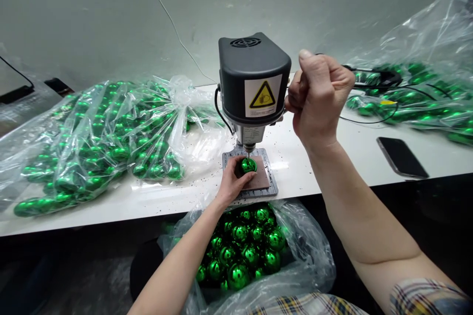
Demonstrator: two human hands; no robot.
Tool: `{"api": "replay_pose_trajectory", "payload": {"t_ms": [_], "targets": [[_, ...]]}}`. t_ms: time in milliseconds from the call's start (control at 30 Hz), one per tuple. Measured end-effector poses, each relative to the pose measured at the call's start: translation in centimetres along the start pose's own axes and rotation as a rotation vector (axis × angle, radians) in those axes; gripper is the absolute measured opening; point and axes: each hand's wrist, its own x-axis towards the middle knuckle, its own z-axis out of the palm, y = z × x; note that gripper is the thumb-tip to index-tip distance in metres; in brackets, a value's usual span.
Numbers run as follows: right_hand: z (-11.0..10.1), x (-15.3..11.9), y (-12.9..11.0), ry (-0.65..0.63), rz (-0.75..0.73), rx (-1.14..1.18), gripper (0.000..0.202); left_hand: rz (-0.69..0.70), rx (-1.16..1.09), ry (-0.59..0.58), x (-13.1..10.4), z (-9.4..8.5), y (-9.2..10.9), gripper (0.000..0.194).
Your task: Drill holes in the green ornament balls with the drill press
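Under the bit of a black drill press [254, 76], a shiny green ball [249, 165] rests on a brown pad [260, 174] over the grey metal base [272, 184]. My left hand [233, 177] grips this ball between thumb and fingers from the left. The thin bit comes down to the ball's top. My right hand [320, 93] is raised at the right side of the machine head, its fingers curled into a fist around what looks like the press lever, mostly hidden by the fingers.
Clear bags of green balls lie left [92, 142] and right [417, 78] on the white table [295, 170]. An open bag of green balls [249, 246] sits below the table edge. A phone [402, 157] lies at right. Dark specks surround the base.
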Motion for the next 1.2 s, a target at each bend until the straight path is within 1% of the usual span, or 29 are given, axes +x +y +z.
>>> {"api": "replay_pose_trajectory", "payload": {"t_ms": [100,233,367,500,633,767,900,1000,1067,1200], "targets": [[-0.2,-0.2,0.1,-0.009,-0.031,0.003,0.05,-0.027,-0.026,-0.001,0.0,0.1,0.0,0.056],[-0.4,-1.0,0.2,0.001,-0.087,0.032,0.047,-0.055,-0.042,0.012,0.1,0.1,-0.4,0.059],[-0.9,-2.5,0.3,0.032,-0.161,0.031,0.049,-0.049,-0.046,0.011,0.1,0.1,-0.9,0.062],[-1.6,-4.1,0.8,0.035,-0.214,0.046,0.052,-0.052,-0.055,0.011,0.2,0.2,-1.0,0.063],[-2.4,-5.2,1.8,-0.014,-0.287,0.113,0.053,-0.045,-0.069,0.004,0.2,0.1,-1.2,0.063],[-3.2,-5.8,3.1,-0.092,-0.404,0.145,0.047,-0.022,-0.058,0.008,0.2,0.1,-1.6,0.063],[-3.6,-5.9,4.0,-0.109,-0.505,0.153,0.044,-0.018,-0.045,0.014,0.3,0.1,-1.8,0.063],[-3.8,-5.6,4.5,-0.15,-0.577,0.136,0.044,-0.014,-0.039,0.023,0.3,0.2,-1.7,0.063],[-4.1,-5.6,5.0,-0.175,-0.6,0.127,0.044,-0.009,-0.038,0.021,0.2,0.1,-1.7,0.062],[-4.5,-6.1,5.8,-0.169,-0.601,0.139,0.046,-0.003,-0.051,0.023,0.1,0.0,-1.5,0.061]]}}
